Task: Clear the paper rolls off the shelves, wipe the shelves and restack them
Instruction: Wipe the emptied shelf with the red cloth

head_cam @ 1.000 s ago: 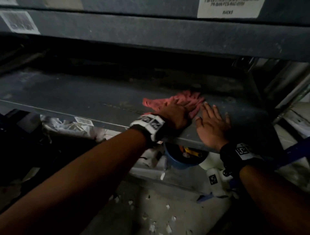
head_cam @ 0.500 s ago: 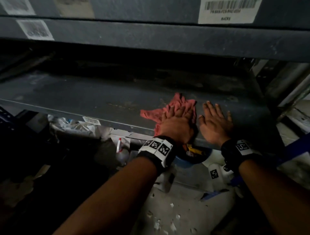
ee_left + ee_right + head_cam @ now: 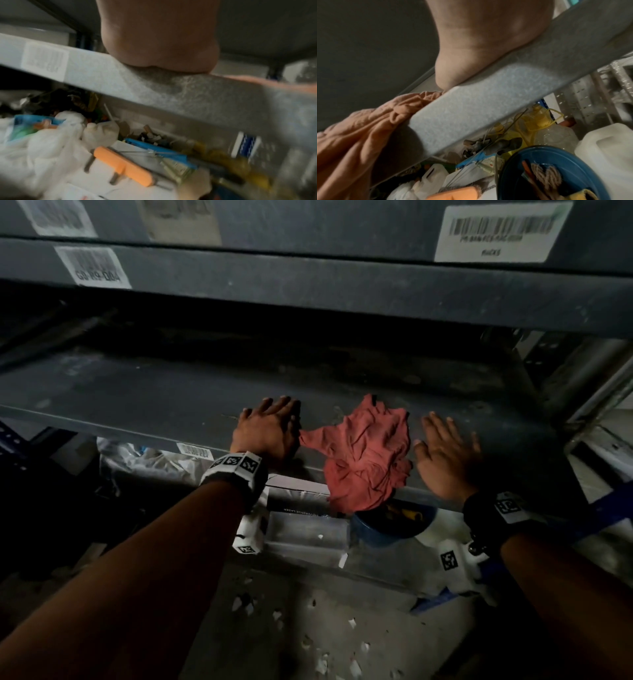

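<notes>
A crumpled red cloth [image 3: 366,453] lies on the grey metal shelf [image 3: 154,402] and hangs over its front edge. My left hand [image 3: 267,426] rests flat on the shelf just left of the cloth, fingers straight; one cloth corner reaches its thumb side. My right hand [image 3: 445,453] lies flat to the right of the cloth with fingers spread, not touching it. Each wrist view shows only the heel of a palm, the left hand [image 3: 159,40] and the right hand [image 3: 488,40], on the shelf edge, with the cloth [image 3: 359,128] beside it. No paper rolls are in view.
The upper shelf beam [image 3: 308,285] with barcode labels hangs close overhead. Below are a blue bowl [image 3: 390,529], white plastic bags [image 3: 42,142], an orange-handled tool [image 3: 123,165], yellow-capped bottles [image 3: 539,121] and a white jug [image 3: 607,148]. Paper scraps litter the floor [image 3: 325,645].
My left hand has come off the cloth and slid left along the shelf. The cloth now lies spread between the two hands. The right hand has stayed put.
</notes>
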